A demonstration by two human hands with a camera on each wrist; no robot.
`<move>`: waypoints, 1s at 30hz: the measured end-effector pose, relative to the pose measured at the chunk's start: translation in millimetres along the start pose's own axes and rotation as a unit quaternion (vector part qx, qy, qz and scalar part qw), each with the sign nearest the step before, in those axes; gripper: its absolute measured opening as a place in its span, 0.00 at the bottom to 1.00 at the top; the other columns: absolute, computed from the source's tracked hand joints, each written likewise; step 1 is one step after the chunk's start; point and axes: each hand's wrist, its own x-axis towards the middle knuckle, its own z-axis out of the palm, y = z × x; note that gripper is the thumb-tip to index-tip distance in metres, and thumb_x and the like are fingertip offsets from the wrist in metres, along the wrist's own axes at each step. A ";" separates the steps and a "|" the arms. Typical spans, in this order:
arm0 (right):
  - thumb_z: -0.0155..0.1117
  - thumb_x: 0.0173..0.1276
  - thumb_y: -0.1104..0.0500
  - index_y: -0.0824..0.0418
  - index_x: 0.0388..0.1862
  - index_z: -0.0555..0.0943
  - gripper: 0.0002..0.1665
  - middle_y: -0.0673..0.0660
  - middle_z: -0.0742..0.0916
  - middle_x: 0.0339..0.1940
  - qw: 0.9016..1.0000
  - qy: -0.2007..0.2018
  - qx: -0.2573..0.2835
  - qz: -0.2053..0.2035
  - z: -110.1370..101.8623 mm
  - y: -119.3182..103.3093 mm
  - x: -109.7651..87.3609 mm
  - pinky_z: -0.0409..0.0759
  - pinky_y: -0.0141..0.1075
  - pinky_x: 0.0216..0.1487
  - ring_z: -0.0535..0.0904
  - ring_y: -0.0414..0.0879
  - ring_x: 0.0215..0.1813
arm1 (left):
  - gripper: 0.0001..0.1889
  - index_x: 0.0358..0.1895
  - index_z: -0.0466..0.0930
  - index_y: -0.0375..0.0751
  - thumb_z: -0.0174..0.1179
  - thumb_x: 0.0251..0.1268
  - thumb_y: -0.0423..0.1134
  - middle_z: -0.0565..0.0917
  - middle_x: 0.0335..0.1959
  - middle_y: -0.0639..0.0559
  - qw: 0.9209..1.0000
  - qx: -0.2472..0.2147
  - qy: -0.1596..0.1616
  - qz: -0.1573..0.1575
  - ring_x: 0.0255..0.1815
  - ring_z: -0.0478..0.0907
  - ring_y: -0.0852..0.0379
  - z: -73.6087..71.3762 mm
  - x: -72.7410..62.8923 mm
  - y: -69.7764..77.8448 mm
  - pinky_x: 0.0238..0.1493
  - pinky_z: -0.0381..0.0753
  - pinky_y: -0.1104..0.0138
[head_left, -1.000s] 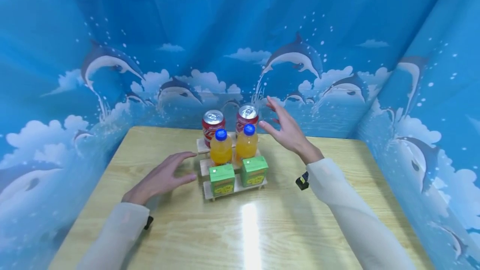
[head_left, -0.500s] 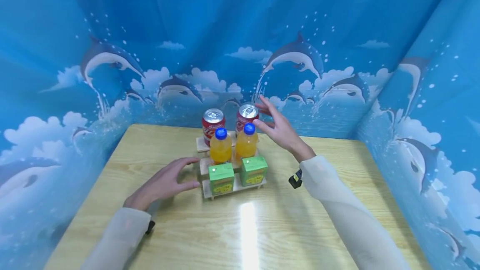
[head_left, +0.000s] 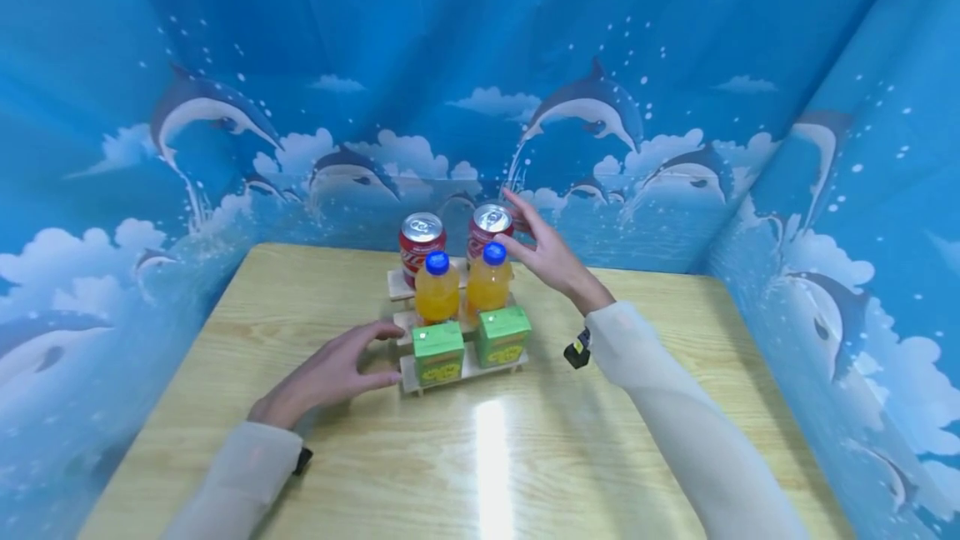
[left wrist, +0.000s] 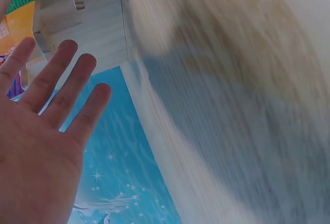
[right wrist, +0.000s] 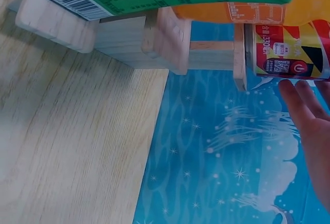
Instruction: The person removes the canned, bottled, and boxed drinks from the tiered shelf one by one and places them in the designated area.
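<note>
A three-step wooden rack [head_left: 472, 367] stands on the table. On its top step are two red soda cans, a left can [head_left: 422, 250] and a right can [head_left: 491, 227]. Two orange juice bottles with blue caps, left [head_left: 437, 294] and right [head_left: 488, 283], fill the middle step. Green juice boxes, left [head_left: 438, 354] and right [head_left: 503, 337], sit on the lowest. My left hand [head_left: 330, 373] is beside the rack's left end, thumb and fingers spread apart. My right hand [head_left: 551, 258] reaches around the right can, fingers loosely bent; whether it touches cannot be told.
The wooden table [head_left: 360, 457] runs out to both sides of the rack and in front of it. Behind it hangs a blue dolphin-print cloth [head_left: 450, 65], close to the top step. A small black device [head_left: 577, 350] sits under my right wrist.
My right hand has moved left, from beside the right can to around it. My left hand has come slightly closer to the rack. Cans, bottles and boxes keep their places on the rack.
</note>
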 end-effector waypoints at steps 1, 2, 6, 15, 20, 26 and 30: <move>0.61 0.86 0.46 0.37 0.92 0.51 0.45 0.57 0.67 0.89 1.000 -0.001 0.003 0.001 0.5 -0.1 0.3 0.70 0.61 0.84 0.65 0.60 0.87 | 0.43 0.79 0.72 0.57 0.73 0.65 0.68 0.75 0.80 0.50 1.000 -0.003 -0.002 -0.002 0.81 0.71 0.39 0.9 -0.1 0.5 0.80 0.69 0.32; 0.61 0.86 0.47 0.37 0.92 0.51 0.45 0.57 0.67 0.89 1.000 -0.001 0.005 0.002 1.0 -0.3 0.5 0.70 0.61 0.85 0.65 0.60 0.87 | 0.43 0.79 0.72 0.57 0.73 0.65 0.68 0.76 0.80 0.50 1.000 -0.003 -0.004 -0.002 0.81 0.72 0.40 1.8 -0.1 0.7 0.80 0.70 0.32; 0.61 0.86 0.47 0.37 0.92 0.53 0.44 0.57 0.66 0.89 1.000 -0.003 0.006 0.005 2.3 1.5 2.6 0.67 0.62 0.86 0.64 0.61 0.88 | 0.43 0.79 0.73 0.57 0.73 0.64 0.68 0.77 0.78 0.51 1.000 -0.003 -0.003 0.003 0.80 0.73 0.41 6.2 -0.3 0.8 0.80 0.70 0.33; 0.61 0.85 0.53 0.43 0.91 0.58 0.42 0.58 0.66 0.89 0.999 -0.012 0.032 0.006 3.4 6.6 5.9 0.66 0.63 0.86 0.64 0.62 0.87 | 0.41 0.77 0.74 0.55 0.77 0.63 0.63 0.81 0.75 0.52 0.999 -0.012 -0.001 0.038 0.76 0.78 0.45 12.6 -0.6 3.9 0.78 0.76 0.38; 0.62 0.84 0.52 0.48 0.89 0.61 0.40 0.60 0.71 0.86 0.999 -0.015 0.049 0.011 3.5 9.7 8.7 0.68 0.62 0.85 0.67 0.61 0.86 | 0.39 0.75 0.76 0.52 0.78 0.64 0.58 0.82 0.73 0.51 0.999 -0.006 -0.002 0.045 0.74 0.79 0.45 13.6 -1.2 5.3 0.76 0.78 0.39; 0.65 0.81 0.49 0.52 0.87 0.65 0.40 0.61 0.75 0.83 0.998 -0.016 0.060 0.024 1.8 12.0 10.6 0.68 0.62 0.85 0.68 0.61 0.85 | 0.36 0.74 0.78 0.53 0.79 0.64 0.56 0.83 0.71 0.53 0.999 -0.014 -0.016 0.031 0.73 0.80 0.47 17.1 0.1 5.1 0.77 0.78 0.40; 0.65 0.80 0.47 0.51 0.87 0.64 0.42 0.60 0.76 0.82 0.997 -0.018 0.062 0.034 0.8 11.5 12.1 0.69 0.62 0.85 0.69 0.60 0.84 | 0.36 0.73 0.79 0.53 0.79 0.63 0.57 0.84 0.71 0.53 1.000 -0.014 -0.019 0.017 0.74 0.80 0.47 19.0 1.4 4.8 0.78 0.77 0.39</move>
